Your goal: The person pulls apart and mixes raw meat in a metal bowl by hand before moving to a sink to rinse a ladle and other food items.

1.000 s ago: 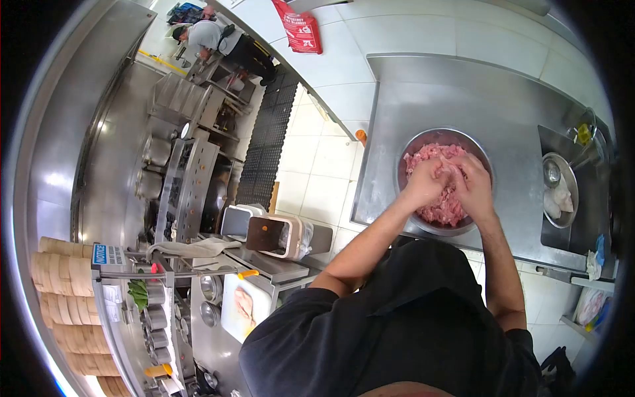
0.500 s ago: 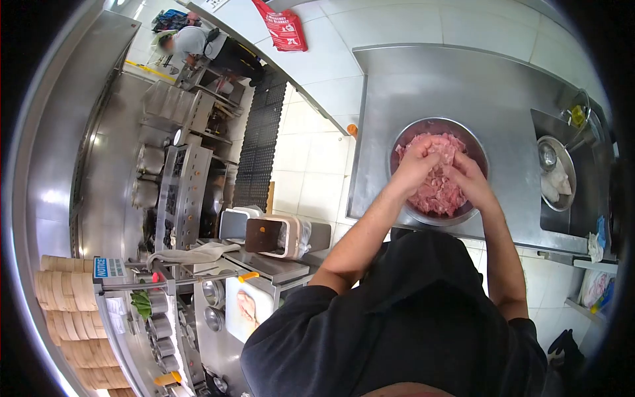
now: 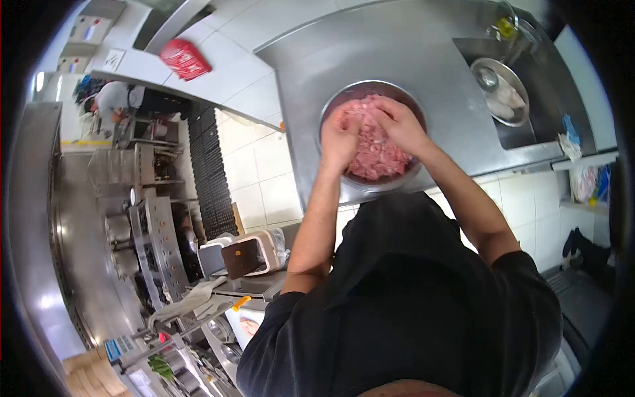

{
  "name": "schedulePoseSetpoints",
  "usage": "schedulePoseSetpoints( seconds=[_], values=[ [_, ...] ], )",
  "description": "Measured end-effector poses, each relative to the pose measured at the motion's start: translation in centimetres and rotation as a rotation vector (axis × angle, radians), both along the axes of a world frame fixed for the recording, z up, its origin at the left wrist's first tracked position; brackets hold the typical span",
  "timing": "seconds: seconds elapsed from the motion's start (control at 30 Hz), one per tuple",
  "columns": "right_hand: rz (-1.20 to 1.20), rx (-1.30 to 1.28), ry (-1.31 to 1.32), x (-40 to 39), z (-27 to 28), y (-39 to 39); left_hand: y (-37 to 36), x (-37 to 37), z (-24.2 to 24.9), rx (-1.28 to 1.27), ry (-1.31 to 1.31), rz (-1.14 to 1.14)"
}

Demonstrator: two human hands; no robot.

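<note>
Pieces of raw meat [image 3: 378, 159] fill a large round metal bowl [image 3: 423, 112] on the steel counter. My left hand [image 3: 341, 135] is inside the bowl near its left wall, its fingers curled into the meat. From the right reaches my right hand [image 3: 401, 126], bent over the far part of the pile and closed on meat. The two hands face each other with pink meat between them. Some of the fingertips are hidden in the meat.
Right of the bowl is a sink [image 3: 519, 137] holding a metal colander [image 3: 522, 119] with pale pieces in it. A red packet [image 3: 185, 59] is against the tiled wall. Bins [image 3: 254, 255] stand at left. Farther off, another person [image 3: 122, 99] bends over a work surface.
The view has turned and shifted, so the bowl appears farther left and higher. My left hand has moved toward the bowl's left wall and my right hand toward its far side, both still in the meat.
</note>
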State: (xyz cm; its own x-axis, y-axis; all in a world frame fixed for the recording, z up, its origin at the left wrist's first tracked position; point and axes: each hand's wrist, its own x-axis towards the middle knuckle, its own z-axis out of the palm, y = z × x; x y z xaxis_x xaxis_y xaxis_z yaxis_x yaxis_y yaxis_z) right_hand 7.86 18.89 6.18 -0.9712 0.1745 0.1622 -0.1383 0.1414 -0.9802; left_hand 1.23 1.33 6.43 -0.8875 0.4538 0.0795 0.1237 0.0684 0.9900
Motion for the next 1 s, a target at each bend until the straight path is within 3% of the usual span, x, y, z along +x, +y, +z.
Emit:
schedulePoseSetpoints(
  seconds=[0.03,0.17,0.2,0.27,0.33,0.5,0.63,0.73,0.83,1.0],
  values=[
    [0.057,-0.155,-0.152,0.1,0.6,0.1,0.1,0.1,0.8,0.047,-0.091,-0.005],
    [-0.019,-0.086,0.041,-0.2,0.3,0.3,-0.1,-0.3,1.7,0.034,-0.281,0.010],
    [-0.006,-0.122,0.029,-0.3,0.4,0.5,-0.2,-0.6,1.5,-0.106,-0.295,0.006],
    [0.001,-0.122,0.041,-0.4,0.0,0.7,-0.9,-1.7,-1.8,-0.286,0.224,-0.040],
    [-0.012,-0.045,0.091,-0.6,-0.5,0.9,-0.5,-1.1,-0.6,-0.344,0.489,-0.092],
    [0.014,-0.185,0.001,-0.5,-0.9,0.8,1.2,1.1,3.6,-0.314,0.378,-0.133],
    [0.000,-0.163,0.094,-0.7,-0.7,0.6,1.3,1.0,2.9,-0.336,0.321,-0.055],
    [0.141,-0.230,-0.107,0.1,0.9,1.2,1.0,0.4,1.9,-0.292,0.292,-0.056],
    [0.065,-0.041,0.151,0.1,0.8,0.5,0.5,0.1,2.1,-0.313,0.244,-0.056],
    [0.158,-0.186,0.049,0.1,1.0,1.0,0.6,0.4,2.9,-0.285,0.189,-0.044]
  ],
)
